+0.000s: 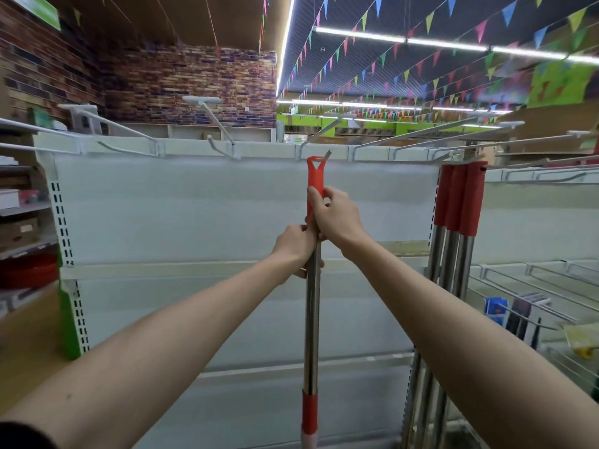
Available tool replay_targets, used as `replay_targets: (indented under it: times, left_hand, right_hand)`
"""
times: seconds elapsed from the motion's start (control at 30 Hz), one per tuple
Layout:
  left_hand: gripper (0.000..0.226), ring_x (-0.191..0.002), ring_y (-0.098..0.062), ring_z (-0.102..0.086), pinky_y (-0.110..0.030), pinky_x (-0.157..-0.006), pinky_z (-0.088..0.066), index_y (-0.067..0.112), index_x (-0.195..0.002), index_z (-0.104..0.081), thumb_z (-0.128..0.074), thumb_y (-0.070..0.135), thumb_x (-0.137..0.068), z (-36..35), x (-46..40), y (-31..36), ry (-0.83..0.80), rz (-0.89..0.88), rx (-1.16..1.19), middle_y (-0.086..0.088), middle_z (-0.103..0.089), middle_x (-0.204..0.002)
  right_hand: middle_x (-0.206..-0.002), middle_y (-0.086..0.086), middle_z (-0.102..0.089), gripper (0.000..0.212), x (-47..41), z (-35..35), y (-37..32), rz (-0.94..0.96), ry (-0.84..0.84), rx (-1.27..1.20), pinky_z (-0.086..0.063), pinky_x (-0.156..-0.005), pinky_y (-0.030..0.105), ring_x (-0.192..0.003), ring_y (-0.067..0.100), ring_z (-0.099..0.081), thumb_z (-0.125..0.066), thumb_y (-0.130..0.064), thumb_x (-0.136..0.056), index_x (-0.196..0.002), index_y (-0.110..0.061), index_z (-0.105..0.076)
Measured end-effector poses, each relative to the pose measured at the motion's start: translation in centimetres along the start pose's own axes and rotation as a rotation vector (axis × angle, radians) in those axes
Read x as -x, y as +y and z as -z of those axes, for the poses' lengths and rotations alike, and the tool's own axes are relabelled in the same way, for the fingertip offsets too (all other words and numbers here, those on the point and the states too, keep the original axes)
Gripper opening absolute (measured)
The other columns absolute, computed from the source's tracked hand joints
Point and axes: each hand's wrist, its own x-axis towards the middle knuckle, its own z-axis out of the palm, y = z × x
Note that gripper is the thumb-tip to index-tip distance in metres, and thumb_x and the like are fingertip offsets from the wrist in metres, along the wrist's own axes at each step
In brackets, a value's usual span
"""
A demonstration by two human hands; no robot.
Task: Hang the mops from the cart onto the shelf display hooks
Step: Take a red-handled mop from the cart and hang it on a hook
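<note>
I hold one mop (311, 319) upright in front of the white shelf panel (194, 215). It has a steel pole and a red grip with a hanging loop at the top. My right hand (334, 215) is closed around the red grip. My left hand (296, 247) grips the steel pole just below it. The loop sits right at the tip of a white display hook (324, 131) on the shelf's top rail; whether it is threaded on I cannot tell. Three mops (457, 202) with red grips hang from a hook at the right.
Several more white hooks (217, 124) jut from the top rail toward me. Wire racks (534, 286) with small goods stand at the right. Shelves with boxes and a red tub (26, 270) are at the left. The mop head is out of view below.
</note>
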Motion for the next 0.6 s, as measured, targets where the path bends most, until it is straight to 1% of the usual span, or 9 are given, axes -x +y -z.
replay_targets:
  times: [0.07,0.13,0.27,0.43,0.6]
  left_hand:
    - [0.035,-0.063,-0.031,-0.075,-0.053,-0.065,-0.063,0.016,-0.081,-0.057,-0.036,0.04,-0.096,-0.1,-1.3,-0.2,0.017,-0.003,-0.021,-0.01,-0.067,-0.067]
    - [0.034,-0.064,-0.033,-0.074,-0.053,-0.068,-0.063,0.017,-0.082,-0.056,-0.034,0.038,-0.097,-0.1,-2.4,-0.4,0.026,0.005,-0.028,-0.012,-0.068,-0.068]
    - [0.031,-0.061,-0.031,-0.07,-0.05,-0.07,-0.063,0.017,-0.083,-0.057,-0.034,0.034,-0.097,0.1,-4.7,-0.9,0.031,0.035,-0.006,-0.016,-0.068,-0.071]
    - [0.032,-0.068,-0.034,-0.069,-0.051,-0.077,-0.06,0.016,-0.084,-0.059,-0.034,0.034,-0.095,0.2,-6.4,-1.3,0.035,0.062,0.015,-0.019,-0.07,-0.076]
    - [0.032,-0.068,-0.032,-0.069,-0.043,-0.072,-0.058,0.018,-0.084,-0.059,-0.034,0.035,-0.095,0.2,-8.6,-1.7,0.06,0.093,0.028,-0.017,-0.07,-0.078]
  right_hand:
    - [-0.1,0.018,-0.074,0.027,-1.1,-0.4,0.4,-0.013,-0.007,0.007,-0.058,-0.091,0.058,-0.098,0.039,-0.071,-0.045,-0.044,-0.105,-0.098,-0.021,-0.057]
    - [-0.102,0.019,-0.074,0.029,-2.1,-0.9,0.8,-0.019,-0.008,0.008,-0.057,-0.092,0.058,-0.099,0.04,-0.07,-0.045,-0.042,-0.105,-0.1,-0.017,-0.058]
    - [-0.105,0.02,-0.073,0.04,-3.8,-1.8,1.3,-0.049,-0.015,0.023,-0.056,-0.093,0.057,-0.101,0.039,-0.069,-0.043,-0.04,-0.106,-0.113,-0.007,-0.064]
    - [-0.108,0.02,-0.072,0.04,-5.6,-2.8,1.9,-0.082,-0.037,0.012,-0.057,-0.094,0.057,-0.103,0.039,-0.069,-0.043,-0.039,-0.107,-0.118,-0.007,-0.063]
    - [-0.108,0.02,-0.072,0.04,-7.3,-3.7,2.6,-0.109,-0.038,0.004,-0.057,-0.094,0.058,-0.103,0.04,-0.068,-0.043,-0.039,-0.107,-0.118,-0.008,-0.064]
